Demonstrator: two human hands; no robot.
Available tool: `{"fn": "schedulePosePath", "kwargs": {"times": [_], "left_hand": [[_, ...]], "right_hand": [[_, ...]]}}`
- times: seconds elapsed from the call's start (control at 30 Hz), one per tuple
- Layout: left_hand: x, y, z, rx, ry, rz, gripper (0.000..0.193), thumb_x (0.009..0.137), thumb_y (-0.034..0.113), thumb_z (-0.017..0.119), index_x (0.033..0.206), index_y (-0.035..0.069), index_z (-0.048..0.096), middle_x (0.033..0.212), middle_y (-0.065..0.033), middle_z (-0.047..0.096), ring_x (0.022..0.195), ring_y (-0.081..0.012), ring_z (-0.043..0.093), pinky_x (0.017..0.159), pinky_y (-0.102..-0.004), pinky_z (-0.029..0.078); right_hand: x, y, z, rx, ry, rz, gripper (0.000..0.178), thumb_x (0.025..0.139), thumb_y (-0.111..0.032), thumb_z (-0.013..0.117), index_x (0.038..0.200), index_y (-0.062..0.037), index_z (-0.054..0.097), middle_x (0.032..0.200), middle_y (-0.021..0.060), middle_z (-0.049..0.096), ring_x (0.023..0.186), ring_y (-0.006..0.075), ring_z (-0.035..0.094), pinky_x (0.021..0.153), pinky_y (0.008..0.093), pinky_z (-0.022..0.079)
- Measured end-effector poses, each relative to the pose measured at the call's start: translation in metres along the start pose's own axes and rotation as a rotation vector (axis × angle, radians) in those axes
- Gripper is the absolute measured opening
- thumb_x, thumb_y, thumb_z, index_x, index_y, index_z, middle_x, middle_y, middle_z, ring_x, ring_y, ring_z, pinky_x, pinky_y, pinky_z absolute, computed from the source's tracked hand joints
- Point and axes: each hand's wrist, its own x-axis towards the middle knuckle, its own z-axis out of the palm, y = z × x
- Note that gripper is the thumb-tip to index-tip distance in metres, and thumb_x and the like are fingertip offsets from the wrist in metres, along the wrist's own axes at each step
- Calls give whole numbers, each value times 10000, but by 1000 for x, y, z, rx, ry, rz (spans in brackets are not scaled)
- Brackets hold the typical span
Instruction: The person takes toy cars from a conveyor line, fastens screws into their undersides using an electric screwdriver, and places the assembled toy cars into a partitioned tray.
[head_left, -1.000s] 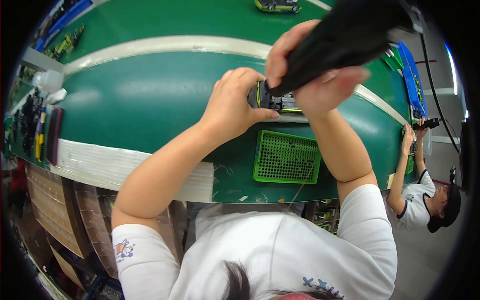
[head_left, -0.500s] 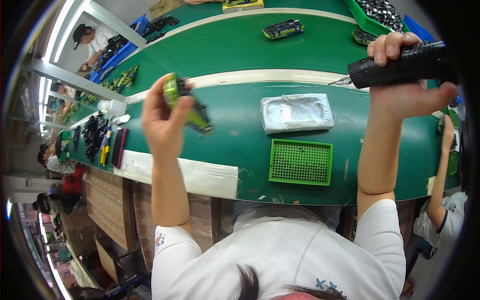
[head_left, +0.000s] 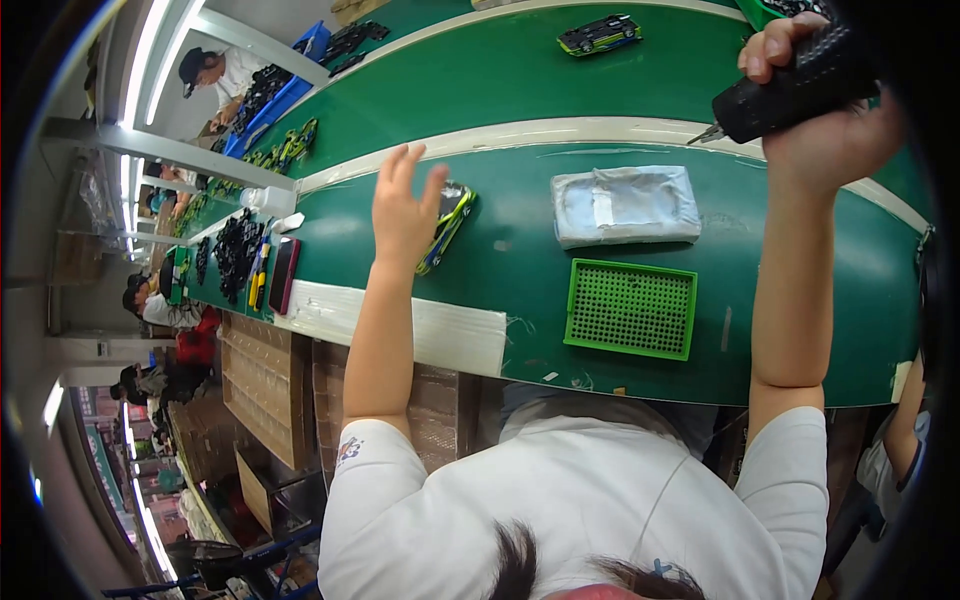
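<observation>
My left hand (head_left: 403, 212) has its fingers stretched out and hovers at the left side of the bench, holding nothing that I can see. Right beside it a green and black toy car (head_left: 453, 228) lies on the green surface, partly hidden by the hand. Raised at the upper right, my right hand (head_left: 825, 125) grips a black electric screwdriver (head_left: 795, 88), its metal bit pointing left. Below and left of the screwdriver rests a pale, wrapped block (head_left: 626, 207) with a shallow hollow. Closer to my body sits a green tray (head_left: 630, 309) with a grid of small holes.
Another toy car (head_left: 600, 35) lies upside down beyond the white rail (head_left: 540, 130). To the left are a phone (head_left: 285, 275), yellow-handled tools (head_left: 260, 280), a heap of black parts (head_left: 238, 250) and a white foam strip (head_left: 400, 330). Co-workers sit at the far left and right.
My left hand has let go of the toy car, which now lies on the bench. The right hand still holds the screwdriver, and the whole view has shifted slightly.
</observation>
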Motion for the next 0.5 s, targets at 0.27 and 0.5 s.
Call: {"fn": "schedulePosePath", "kwargs": {"times": [0.27, 0.5], "left_hand": [[32, 31, 61, 311, -235, -36, 473, 866, 476, 632, 1153, 101, 655, 1157, -269, 586, 1114, -382, 573, 913, -451, 477], [-7, 28, 17, 284, -497, -245, 442, 824, 333, 708, 1148, 84, 540, 960, -182, 646, 894, -355, 643, 794, -447, 509]], "right_hand": [[7, -5, 58, -206, 445, -5, 657, 882, -676, 367, 868, -40, 532, 629, 91, 533, 514, 181, 533, 492, 278, 439], [10, 4, 11, -110, 28, 136, 700, 822, -653, 368, 991, 4, 543, 792, 138, 533, 689, 234, 507, 650, 348, 412]]}}
